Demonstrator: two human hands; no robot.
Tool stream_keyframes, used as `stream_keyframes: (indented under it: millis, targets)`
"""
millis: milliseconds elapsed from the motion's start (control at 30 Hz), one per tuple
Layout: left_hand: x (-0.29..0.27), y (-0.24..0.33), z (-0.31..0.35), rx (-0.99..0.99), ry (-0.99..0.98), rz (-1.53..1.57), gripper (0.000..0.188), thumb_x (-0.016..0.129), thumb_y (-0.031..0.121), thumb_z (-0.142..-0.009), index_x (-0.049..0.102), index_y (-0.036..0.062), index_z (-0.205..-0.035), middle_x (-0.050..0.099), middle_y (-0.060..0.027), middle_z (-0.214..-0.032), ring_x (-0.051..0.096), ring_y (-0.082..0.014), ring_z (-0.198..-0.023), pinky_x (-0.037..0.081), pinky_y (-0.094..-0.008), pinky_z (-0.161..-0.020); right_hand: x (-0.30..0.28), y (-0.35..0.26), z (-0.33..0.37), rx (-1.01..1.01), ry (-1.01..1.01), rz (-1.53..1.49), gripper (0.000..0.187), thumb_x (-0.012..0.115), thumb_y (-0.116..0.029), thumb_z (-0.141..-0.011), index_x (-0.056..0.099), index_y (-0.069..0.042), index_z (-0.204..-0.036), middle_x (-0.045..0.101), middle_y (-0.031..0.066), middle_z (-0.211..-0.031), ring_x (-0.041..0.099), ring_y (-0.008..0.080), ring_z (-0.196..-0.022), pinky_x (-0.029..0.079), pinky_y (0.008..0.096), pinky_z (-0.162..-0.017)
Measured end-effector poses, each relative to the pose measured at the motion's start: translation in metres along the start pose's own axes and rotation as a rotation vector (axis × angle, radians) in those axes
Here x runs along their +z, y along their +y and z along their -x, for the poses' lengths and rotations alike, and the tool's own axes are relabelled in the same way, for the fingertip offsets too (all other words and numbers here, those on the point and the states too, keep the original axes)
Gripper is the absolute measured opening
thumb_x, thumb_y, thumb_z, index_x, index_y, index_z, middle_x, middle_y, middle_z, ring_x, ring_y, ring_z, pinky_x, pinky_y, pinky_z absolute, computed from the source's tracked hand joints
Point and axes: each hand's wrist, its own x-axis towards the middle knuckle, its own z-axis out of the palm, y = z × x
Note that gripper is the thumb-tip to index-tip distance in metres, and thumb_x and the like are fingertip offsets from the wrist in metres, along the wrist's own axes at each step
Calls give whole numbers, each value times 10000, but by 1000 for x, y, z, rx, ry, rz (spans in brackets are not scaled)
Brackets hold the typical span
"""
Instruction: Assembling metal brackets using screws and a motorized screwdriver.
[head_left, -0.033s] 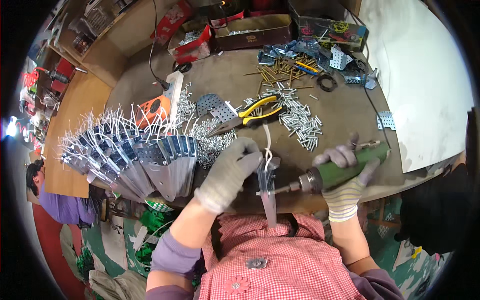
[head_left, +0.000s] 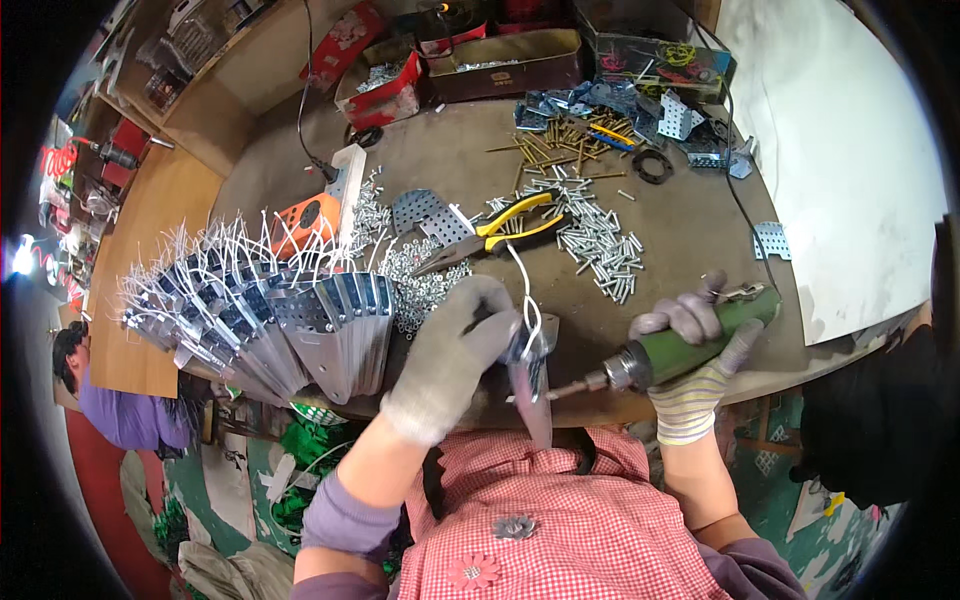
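Observation:
My left hand (head_left: 455,350), in a grey work glove, pinches the upper end of a narrow, tapered metal piece (head_left: 530,395). A white cord (head_left: 530,310) loops up from that end. On the other side, my right hand (head_left: 690,340), in a glove with a striped cuff, is wrapped around a green power screwdriver (head_left: 700,345). Its bit (head_left: 575,387) points left at the piece's lower part; whether the two touch I cannot tell. Beyond my left hand lie pliers (head_left: 520,220) with yellow and black handles and a heap of small nuts (head_left: 425,285).
A fanned row of similar metal pieces with white cords (head_left: 335,340) stands at the left. Loose screws (head_left: 600,240) lie mid-table, brass-coloured bolts (head_left: 575,145) farther back. Boxes of hardware (head_left: 510,75) line the back. An orange device (head_left: 305,220) sits beside a power strip (head_left: 347,185).
The metal piece has turned and tilted in my left hand, its cord swinging left. The screwdriver's bit has dropped slightly toward me.

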Motion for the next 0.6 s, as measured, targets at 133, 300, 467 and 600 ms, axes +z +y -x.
stream_keyframes:
  millis: [133,300,467,600]
  targets:
    - [-5,17,58,186,19,-15,254,667,51,-792,573,14,-1026,596,-93,-911,574,-163,-746,470,-271,-674,8,-10,2,-126,247,-41,436,659,-448,-848,586,-185,-1188,335,-98,-692,398,75,-691,402,371,-861]
    - [21,-30,61,262,-10,-56,640,727,59,-758,471,57,-1345,627,-75,-1084,573,-127,-799,495,-269,-730,9,-2,-3,-152,302,84,389,639,-424,-869,589,-175,-1164,355,-88,-700,418,78,-698,417,377,-862]
    - [30,-36,58,284,2,-65,642,689,29,-754,466,78,-1353,636,-66,-1059,584,-123,-789,496,-265,-744,5,-4,-1,-160,280,142,362,621,-416,-885,589,-171,-1150,364,-87,-708,431,69,-700,420,377,-858]
    - [18,-41,51,239,-26,183,518,647,5,-772,535,75,-1273,652,-52,-946,623,-146,-791,499,-276,-739,7,-6,-1,-166,273,122,376,622,-423,-880,588,-172,-1159,365,-87,-704,434,71,-700,421,379,-858]
